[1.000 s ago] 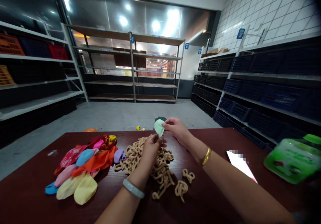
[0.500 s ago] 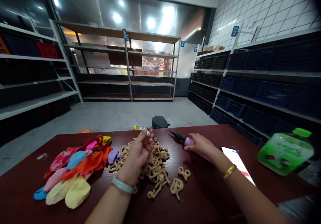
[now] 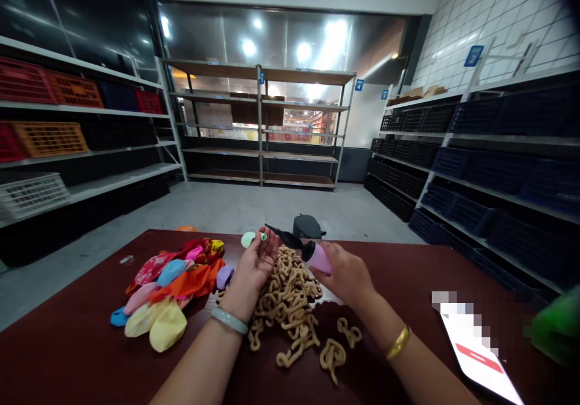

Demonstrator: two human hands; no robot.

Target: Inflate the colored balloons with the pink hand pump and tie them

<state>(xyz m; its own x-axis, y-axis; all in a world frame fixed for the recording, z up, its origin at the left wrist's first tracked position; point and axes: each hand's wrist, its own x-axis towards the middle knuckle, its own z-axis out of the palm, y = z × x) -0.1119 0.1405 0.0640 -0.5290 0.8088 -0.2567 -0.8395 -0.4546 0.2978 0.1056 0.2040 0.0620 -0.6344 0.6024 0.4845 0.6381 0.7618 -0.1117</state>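
Observation:
My left hand [image 3: 254, 266] pinches a small pale green balloon [image 3: 247, 239] by its neck, its limp body hanging out to the left of the fingers. My right hand [image 3: 348, 273] is wrapped round a pinkish-purple hand pump [image 3: 321, 260] with a long black tapered nozzle. The nozzle tip points left and lies close to the left fingertips and the balloon's neck; whether they touch I cannot tell. Below both hands spreads a pile of tan curled strands [image 3: 290, 308]. Limp balloons in several colours [image 3: 181, 287] lie in a heap left of my left wrist.
The dark red table [image 3: 217, 375] carries a lit phone [image 3: 475, 350] on the right and a blurred green bottle [image 3: 559, 326] at the right edge. A dark grey object [image 3: 308, 226] stands beyond the table. Shelving with crates [image 3: 72, 88] lines the room.
My right hand has lifted the pump and brought it left, its nozzle now by my left fingers. More of the green balloon shows from my left hand. The view has turned left.

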